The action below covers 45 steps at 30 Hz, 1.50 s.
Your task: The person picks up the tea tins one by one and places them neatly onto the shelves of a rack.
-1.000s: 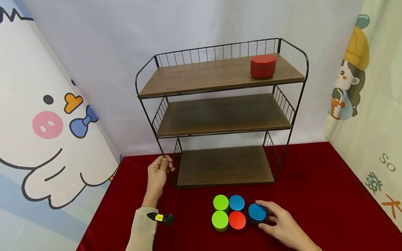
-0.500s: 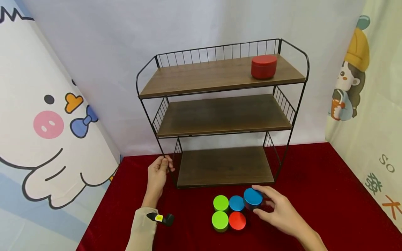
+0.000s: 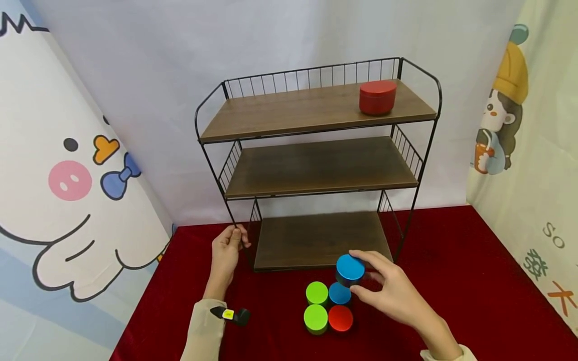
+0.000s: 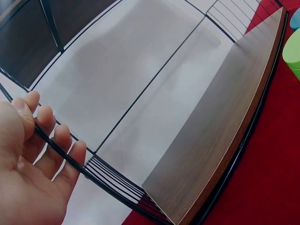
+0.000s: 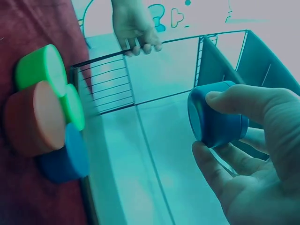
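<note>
My right hand (image 3: 392,290) holds a round blue tin (image 3: 349,269) between thumb and fingers, raised above the cloth just in front of the bottom shelf. In the right wrist view the blue tin (image 5: 216,115) is tipped on its side. My left hand (image 3: 227,250) grips the front left post of a three-tier rack (image 3: 325,168), and in the left wrist view its thumb and fingers curl round the black metal bar (image 4: 61,152). Two green tins (image 3: 315,319), a red tin (image 3: 340,318) and another blue tin (image 3: 339,294) stand grouped before the rack.
A red tin (image 3: 377,98) sits toward the right of the top shelf (image 3: 293,108). Thin black rails and side wires edge the brown shelves. Dark red cloth (image 3: 451,281) covers the table, and printed curtains (image 3: 67,150) enclose the sides.
My right hand has lifted the blue tin off the cloth and carried it up, leftward and toward the bottom shelf. My left hand stays on the rack post.
</note>
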Each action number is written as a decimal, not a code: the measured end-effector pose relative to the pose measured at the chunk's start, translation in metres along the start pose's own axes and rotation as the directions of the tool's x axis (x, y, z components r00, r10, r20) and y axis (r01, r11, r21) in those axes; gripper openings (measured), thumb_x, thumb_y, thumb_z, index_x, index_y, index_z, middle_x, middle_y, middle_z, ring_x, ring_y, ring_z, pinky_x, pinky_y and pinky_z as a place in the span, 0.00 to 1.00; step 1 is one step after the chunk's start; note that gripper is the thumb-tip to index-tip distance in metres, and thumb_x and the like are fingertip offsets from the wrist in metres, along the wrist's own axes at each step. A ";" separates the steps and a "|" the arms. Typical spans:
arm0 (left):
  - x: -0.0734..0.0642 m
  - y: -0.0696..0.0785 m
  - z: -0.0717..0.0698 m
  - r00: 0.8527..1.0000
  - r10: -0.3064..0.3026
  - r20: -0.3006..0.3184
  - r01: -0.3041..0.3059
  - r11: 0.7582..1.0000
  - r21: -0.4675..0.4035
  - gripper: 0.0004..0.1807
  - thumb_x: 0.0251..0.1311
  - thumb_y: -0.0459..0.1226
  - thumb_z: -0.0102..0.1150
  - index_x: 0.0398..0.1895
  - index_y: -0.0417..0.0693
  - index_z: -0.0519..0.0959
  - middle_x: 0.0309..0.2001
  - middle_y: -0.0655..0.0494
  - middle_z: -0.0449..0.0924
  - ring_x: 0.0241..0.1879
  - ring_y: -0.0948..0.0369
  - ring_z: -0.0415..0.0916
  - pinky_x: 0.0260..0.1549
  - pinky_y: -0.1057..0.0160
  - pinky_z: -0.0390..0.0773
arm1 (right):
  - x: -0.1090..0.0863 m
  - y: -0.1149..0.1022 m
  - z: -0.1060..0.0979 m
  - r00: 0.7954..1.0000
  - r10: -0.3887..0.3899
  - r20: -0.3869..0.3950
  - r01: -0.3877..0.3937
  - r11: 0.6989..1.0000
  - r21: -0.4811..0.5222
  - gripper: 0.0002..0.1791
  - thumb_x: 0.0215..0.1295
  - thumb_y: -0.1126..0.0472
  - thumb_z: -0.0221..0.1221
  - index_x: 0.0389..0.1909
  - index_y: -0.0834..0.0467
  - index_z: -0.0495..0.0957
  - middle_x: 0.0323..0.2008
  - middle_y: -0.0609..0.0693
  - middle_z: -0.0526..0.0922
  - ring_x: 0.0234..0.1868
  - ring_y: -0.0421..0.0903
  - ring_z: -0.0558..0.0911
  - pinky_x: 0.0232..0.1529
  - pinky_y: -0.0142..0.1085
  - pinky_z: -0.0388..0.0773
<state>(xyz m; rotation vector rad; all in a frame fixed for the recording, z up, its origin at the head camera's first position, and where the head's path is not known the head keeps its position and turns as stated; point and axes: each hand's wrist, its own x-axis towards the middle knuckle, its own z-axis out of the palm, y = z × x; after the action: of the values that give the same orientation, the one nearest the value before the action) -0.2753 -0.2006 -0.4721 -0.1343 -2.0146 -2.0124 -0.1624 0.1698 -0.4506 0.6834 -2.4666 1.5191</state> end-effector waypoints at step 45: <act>0.001 0.001 0.000 1.000 -0.001 -0.002 0.001 0.999 0.041 0.18 0.79 0.37 0.46 0.42 0.25 0.74 0.28 0.56 0.75 0.31 0.64 0.77 0.38 0.68 0.83 | 0.133 -0.131 -0.015 0.889 -0.454 0.065 0.454 0.891 0.013 0.37 0.59 0.72 0.71 0.70 0.64 0.71 0.63 0.58 0.77 0.61 0.50 0.80 0.58 0.36 0.83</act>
<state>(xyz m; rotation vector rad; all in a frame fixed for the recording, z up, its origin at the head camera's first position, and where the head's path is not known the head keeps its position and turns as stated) -0.2759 -0.2008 -0.4712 -0.1225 -2.0533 -1.9692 -0.2204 0.0945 -0.2900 1.2263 -2.1351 1.3240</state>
